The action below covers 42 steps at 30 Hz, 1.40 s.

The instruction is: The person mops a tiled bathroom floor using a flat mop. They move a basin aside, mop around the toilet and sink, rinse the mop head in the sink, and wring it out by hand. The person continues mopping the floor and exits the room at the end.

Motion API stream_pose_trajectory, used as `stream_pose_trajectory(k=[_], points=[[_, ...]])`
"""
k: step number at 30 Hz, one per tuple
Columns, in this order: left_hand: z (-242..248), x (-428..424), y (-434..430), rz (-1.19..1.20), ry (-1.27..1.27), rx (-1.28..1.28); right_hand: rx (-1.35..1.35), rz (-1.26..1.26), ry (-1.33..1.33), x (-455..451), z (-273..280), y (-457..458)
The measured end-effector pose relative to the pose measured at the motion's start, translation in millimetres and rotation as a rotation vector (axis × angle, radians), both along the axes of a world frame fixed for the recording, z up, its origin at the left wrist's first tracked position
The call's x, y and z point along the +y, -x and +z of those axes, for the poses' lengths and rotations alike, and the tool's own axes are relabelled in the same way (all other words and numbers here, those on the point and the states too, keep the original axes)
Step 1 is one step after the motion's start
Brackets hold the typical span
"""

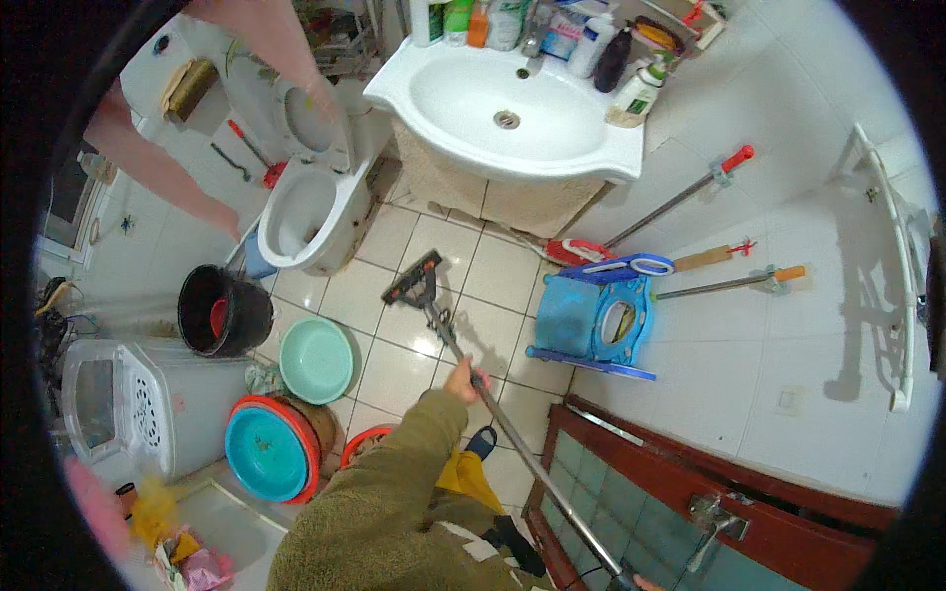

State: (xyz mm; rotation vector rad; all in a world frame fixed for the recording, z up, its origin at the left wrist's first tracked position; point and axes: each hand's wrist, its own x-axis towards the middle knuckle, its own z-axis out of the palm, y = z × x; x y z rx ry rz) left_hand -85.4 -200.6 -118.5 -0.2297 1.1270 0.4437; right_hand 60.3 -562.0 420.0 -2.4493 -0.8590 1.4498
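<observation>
A long metal mop pole (521,447) slants from the lower right up to a dark mop head (412,279) with orange parts, which is over the tiled floor. Whether the head touches the tiles is unclear. My left hand (464,380), in an olive sleeve, is closed around the middle of the pole. Only a small part of my right hand (647,583) shows at the bottom edge, at the pole's dark end; the rest is cut off. A blue slipper (482,442) is on my foot below the left hand.
Ahead are a white washbasin (458,96) and a toilet (295,221). Left stand a black bucket (251,314), a mint basin (316,360), stacked turquoise and red basins (266,452) and a grey plastic bin (192,414). Right are a blue potty chair (567,318), wall-hung mops (665,210) and a brown-framed door (628,458).
</observation>
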Motion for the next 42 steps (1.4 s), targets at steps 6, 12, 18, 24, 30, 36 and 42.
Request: stream_pose_trajectory(k=[6,12,18,24,30,36,42], points=[[49.2,-125.4,3.7,-0.030,-0.102,0.075,-0.011,-0.074,0.177,-56.1,-57.3,14.0],[147.8,-164.1,29.4,-0.165,-0.287,0.056,-0.115,0.204,-0.128,15.2,-149.1,43.8],[211.4,-134.6,67.3,-0.316,-0.317,-0.159,0.188,-0.011,-0.256,60.0,-136.9,59.0],[265.2,-61.6,102.2,-0.326,-0.550,-0.331,0.308,-0.101,-0.510,19.2,-98.1,60.4],[309.0,-20.4,79.7,-0.442,-0.776,-0.282,0.355,-0.304,-0.607,2.1,-79.0,60.5],[363.5,-3.3,58.0,-0.449,-1.011,-0.142,0.303,-0.225,-0.433,0.1,-92.3,53.6],[394.0,15.8,42.3,-0.593,-1.182,-0.143,0.212,-0.066,-0.546,93.0,-90.6,64.6]])
